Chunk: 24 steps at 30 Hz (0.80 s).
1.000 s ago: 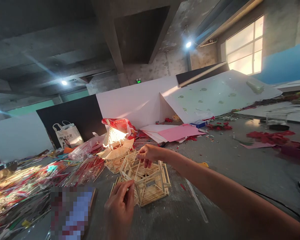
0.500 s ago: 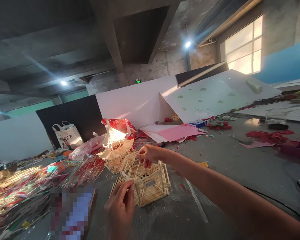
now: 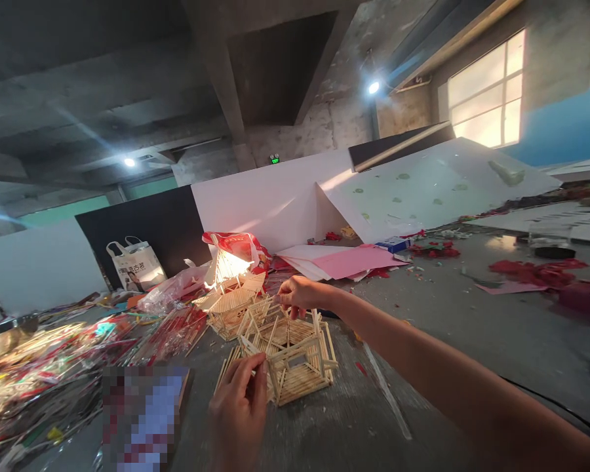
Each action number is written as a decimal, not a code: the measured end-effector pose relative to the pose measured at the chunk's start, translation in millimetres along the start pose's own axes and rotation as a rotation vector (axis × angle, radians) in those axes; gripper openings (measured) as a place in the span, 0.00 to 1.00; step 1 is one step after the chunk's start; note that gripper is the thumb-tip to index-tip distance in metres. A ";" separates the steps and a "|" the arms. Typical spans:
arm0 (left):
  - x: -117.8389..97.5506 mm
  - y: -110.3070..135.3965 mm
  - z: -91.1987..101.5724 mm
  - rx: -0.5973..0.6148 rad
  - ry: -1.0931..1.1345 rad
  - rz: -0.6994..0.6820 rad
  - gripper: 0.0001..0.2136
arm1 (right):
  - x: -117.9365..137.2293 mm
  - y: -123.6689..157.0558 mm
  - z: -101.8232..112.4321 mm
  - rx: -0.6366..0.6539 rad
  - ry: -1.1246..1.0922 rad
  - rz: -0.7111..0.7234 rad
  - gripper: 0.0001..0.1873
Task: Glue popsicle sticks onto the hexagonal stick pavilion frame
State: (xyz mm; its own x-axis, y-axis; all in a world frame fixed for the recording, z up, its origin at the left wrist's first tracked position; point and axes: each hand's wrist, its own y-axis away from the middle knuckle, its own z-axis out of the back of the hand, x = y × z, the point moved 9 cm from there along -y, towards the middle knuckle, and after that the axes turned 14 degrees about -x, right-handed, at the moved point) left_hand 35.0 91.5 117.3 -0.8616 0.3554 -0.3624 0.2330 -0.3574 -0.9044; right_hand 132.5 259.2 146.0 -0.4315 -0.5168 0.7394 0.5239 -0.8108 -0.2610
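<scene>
Pale wooden sticks make up the open, many-sided lattice model (image 3: 299, 377), which sits on the dark grey flat surface (image 3: 344, 426) toward six o'clock in the view. Taking that model as the clock's centre, the bare left hand (image 3: 240, 396) is at eight o'clock, its fingers curled and thumb and forefinger nearly meeting by the near corner post; whether they grip it, I cannot tell. The bare right hand (image 3: 299, 295) reaches over the far side at twelve, thumb and forefinger drawn together, the others bent under; any stick between the tips is too small to make out. At eleven o'clock, just beyond the lattice, stands a tiered, pointed-roof pavilion model of pale sticks (image 3: 236, 298), with a shiny red plastic bag (image 3: 248, 248) behind it. A flat pink sheet (image 3: 358, 261) lies at one o'clock, and a narrow translucent strip (image 3: 387, 396) at four.
</scene>
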 end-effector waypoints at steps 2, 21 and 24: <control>-1.5 -0.3 0.1 0.003 -0.006 -0.030 0.08 | -1.2 1.4 -6.2 0.035 0.030 -0.009 0.24; 3.3 1.6 -3.5 -0.004 0.030 0.008 0.09 | 0.4 3.2 -25.1 0.164 -0.086 0.045 0.28; 10.6 -0.6 3.8 -0.016 0.041 0.110 0.11 | -0.1 3.8 -24.5 0.163 -0.077 0.039 0.28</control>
State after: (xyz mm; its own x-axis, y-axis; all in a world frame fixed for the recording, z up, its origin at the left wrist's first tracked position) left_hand 24.0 92.2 114.8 -0.8112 0.3501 -0.4683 0.3324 -0.3827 -0.8620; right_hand 116.5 249.4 129.7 -0.3538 -0.5193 0.7779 0.6542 -0.7318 -0.1909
